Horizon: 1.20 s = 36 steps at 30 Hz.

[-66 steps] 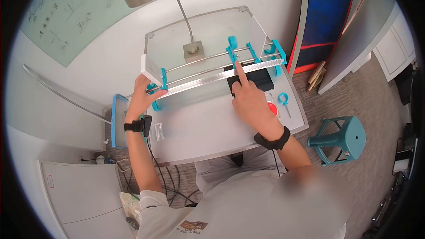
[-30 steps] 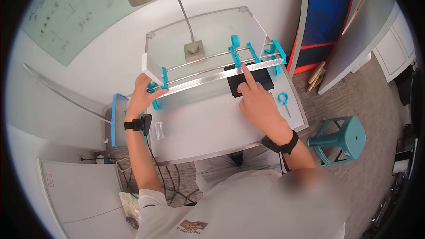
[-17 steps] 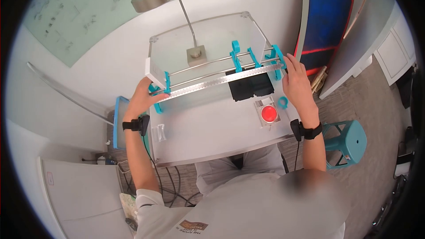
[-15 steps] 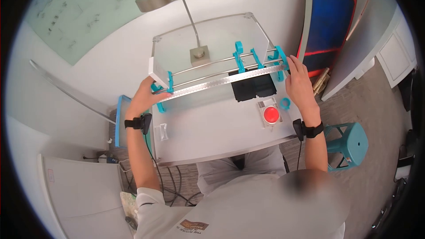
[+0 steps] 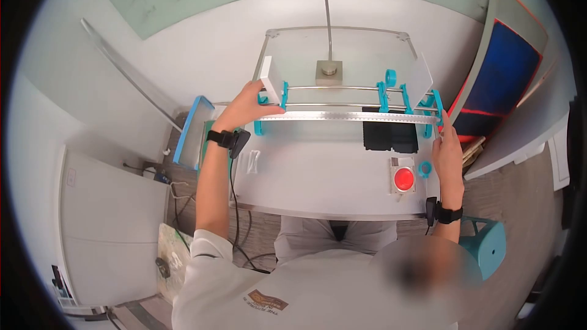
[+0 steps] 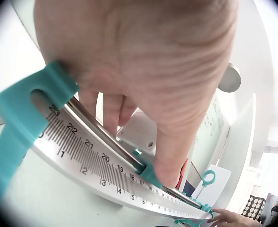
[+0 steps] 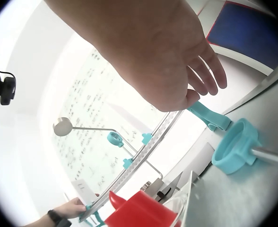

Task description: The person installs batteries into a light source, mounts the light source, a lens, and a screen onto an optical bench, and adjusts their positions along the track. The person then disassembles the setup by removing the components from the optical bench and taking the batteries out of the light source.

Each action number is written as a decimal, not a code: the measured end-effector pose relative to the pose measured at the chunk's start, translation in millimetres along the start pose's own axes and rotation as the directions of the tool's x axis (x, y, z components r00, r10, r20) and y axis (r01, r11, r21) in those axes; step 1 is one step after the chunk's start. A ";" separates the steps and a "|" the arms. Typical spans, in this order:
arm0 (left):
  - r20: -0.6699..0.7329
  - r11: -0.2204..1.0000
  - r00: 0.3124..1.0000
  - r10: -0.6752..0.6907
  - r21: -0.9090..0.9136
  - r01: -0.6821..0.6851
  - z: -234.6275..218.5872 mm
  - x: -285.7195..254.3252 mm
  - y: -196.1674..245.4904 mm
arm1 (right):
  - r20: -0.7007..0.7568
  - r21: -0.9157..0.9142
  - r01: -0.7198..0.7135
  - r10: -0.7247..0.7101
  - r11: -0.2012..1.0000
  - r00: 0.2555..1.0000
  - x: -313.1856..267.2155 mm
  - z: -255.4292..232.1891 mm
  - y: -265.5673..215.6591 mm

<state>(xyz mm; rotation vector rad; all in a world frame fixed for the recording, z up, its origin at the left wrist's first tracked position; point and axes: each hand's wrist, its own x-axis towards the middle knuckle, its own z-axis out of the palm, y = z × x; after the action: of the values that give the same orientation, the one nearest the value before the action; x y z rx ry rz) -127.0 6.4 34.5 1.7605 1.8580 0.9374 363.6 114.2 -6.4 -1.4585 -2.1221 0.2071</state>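
Note:
A small optical bench (image 5: 348,117) with two metal rods, a ruled metal scale and teal supports stretches across the table between both hands. My left hand (image 5: 247,105) grips its left end. In the left wrist view the thumb presses a teal slider (image 6: 149,174) on the rod, with fingers behind by a white block (image 6: 140,132). At the other end my right hand (image 5: 448,153) holds the teal end support (image 5: 437,107); in the right wrist view several fingers extend loosely past it. Toward the right, a teal ring holder (image 5: 391,77) and a white screen (image 5: 420,82) stand upright on the rods.
Behind the bench stands a desk lamp (image 5: 329,73). Black cloth (image 5: 390,137) lies under the bench's right half. Nearer me are a red-domed object (image 5: 404,179), a loose teal ring (image 5: 425,169) and a clear plastic packet (image 5: 252,162). A teal stool (image 5: 486,247) stands right of the table.
My right index finger has left the ring holder, and that hand has moved right to the bench's end. My left hand keeps its place. The head view has turned, bringing the table level.

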 end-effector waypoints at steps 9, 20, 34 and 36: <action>0.001 0.996 1.000 0.015 0.090 -0.015 2.7 1.6 6.0 | -0.061 -0.028 0.030 -0.032 0.999 0.998 -0.6 4.4 0.3; 0.083 0.999 0.997 -0.004 0.036 0.001 6.6 9.5 31.8 | -0.036 -0.031 0.021 -0.022 0.999 0.999 -0.5 0.6 -2.5; 0.115 0.998 0.993 0.017 0.061 -0.025 23.6 18.9 55.1 | -0.041 -0.055 0.038 -0.040 0.998 0.998 -0.3 -0.9 -4.7; 0.117 0.997 0.993 0.023 0.066 -0.031 23.6 18.8 57.8 | -0.045 -0.055 0.049 -0.052 0.997 0.998 -1.1 -2.0 -7.3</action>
<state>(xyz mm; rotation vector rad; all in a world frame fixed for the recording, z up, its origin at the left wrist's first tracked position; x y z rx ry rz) -71.9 27.8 62.1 1.8435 1.8160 0.7725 359.0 110.0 -2.0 -1.4242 -2.1391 0.0966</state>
